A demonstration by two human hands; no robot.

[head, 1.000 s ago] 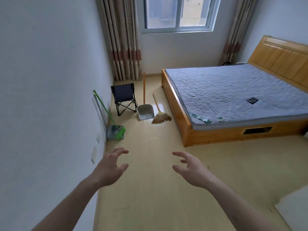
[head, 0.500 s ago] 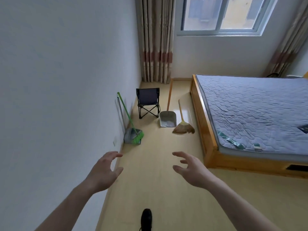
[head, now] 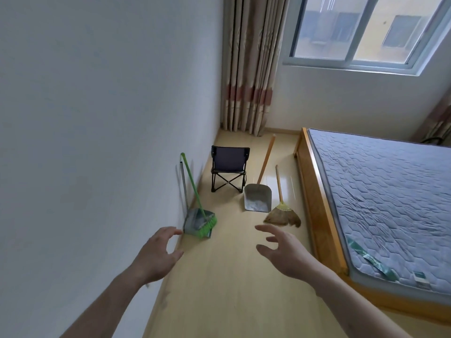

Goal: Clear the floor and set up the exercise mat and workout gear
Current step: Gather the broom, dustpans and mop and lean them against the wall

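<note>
On the wooden floor (head: 231, 276) ahead lie a metal dustpan (head: 257, 198) with a long wooden handle and a straw broom (head: 282, 215) beside it. A green broom with its grey dustpan (head: 199, 222) leans against the left wall. Behind them stands a small dark folding chair (head: 229, 170). My left hand (head: 158, 252) and my right hand (head: 285, 252) are stretched out in front of me, fingers spread, holding nothing, well short of these things. No mat or workout gear is in view.
A wooden bed (head: 314, 198) with a grey mattress (head: 390, 203) fills the right side. A white wall (head: 97, 142) runs close along the left. Curtains (head: 246, 69) and a window (head: 361, 30) are at the far end.
The view has moved forward and turned left: brooms, dustpans and chair are closer, the bed has slid right. Both hands stay out in front, empty.
</note>
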